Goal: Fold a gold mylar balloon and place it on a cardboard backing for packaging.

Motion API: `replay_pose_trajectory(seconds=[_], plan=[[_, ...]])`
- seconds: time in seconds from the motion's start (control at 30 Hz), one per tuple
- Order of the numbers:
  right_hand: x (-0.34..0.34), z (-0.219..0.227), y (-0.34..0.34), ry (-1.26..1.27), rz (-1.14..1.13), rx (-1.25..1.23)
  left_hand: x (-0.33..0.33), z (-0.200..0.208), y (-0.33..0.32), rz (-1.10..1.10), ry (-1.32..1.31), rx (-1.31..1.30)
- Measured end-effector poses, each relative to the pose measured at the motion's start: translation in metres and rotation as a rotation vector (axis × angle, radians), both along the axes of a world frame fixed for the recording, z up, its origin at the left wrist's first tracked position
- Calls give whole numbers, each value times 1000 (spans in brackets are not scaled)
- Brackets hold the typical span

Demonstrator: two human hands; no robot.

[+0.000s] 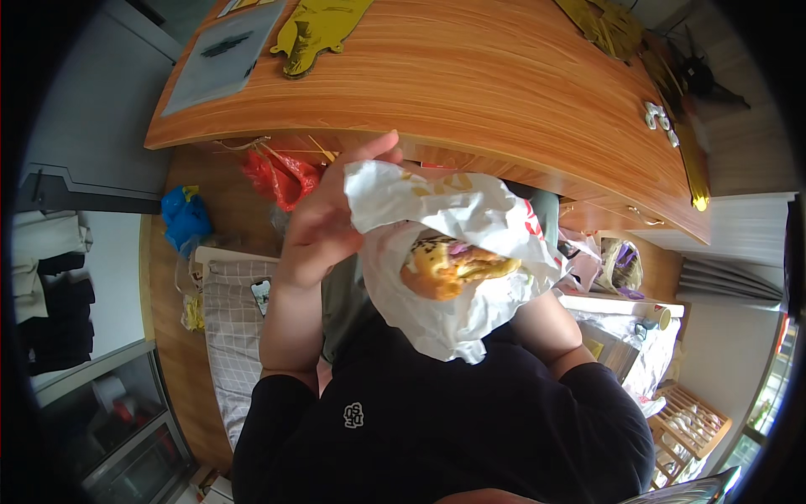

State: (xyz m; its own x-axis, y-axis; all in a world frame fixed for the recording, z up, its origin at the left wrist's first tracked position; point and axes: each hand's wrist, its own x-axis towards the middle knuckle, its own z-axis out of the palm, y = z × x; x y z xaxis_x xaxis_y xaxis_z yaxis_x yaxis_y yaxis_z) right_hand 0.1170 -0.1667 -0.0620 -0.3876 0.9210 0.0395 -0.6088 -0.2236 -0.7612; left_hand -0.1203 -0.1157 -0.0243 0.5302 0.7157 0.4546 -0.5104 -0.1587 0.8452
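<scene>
A partly eaten burger [449, 273], with a dark-speckled bun and a bit of purple filling, sits in a crumpled white paper wrapper [453, 332] in front of my chest. The wrapper's upper flap folds over the far side of the burger. My left hand [332, 214] is at the wrapper's left edge, its fingers stretched out and apart; whether it touches the paper is hard to see. From the right, my right forearm [544, 332] runs in behind the wrapper. The paper hides my right hand, which supports the wrapped burger from below.
Beyond my hands stands a wooden desk [453, 76] with yellow flat pieces [315, 38] and a translucent sheet [222, 59]. A red plastic bag [281, 176] hangs below its edge. To the left lie a blue bag [185, 218] and a phone [261, 296] on checked cloth.
</scene>
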Motion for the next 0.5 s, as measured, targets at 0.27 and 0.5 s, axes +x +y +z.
replay_pose_trajectory(seconds=[0.27, 0.5], plan=[[21, -5, -32, -78, -26, 123, 20, 41, -1, -2, 51, -315], [28, -34, -51, -579, 168, -238, 42, 68, -24, -153, -391, -478]])
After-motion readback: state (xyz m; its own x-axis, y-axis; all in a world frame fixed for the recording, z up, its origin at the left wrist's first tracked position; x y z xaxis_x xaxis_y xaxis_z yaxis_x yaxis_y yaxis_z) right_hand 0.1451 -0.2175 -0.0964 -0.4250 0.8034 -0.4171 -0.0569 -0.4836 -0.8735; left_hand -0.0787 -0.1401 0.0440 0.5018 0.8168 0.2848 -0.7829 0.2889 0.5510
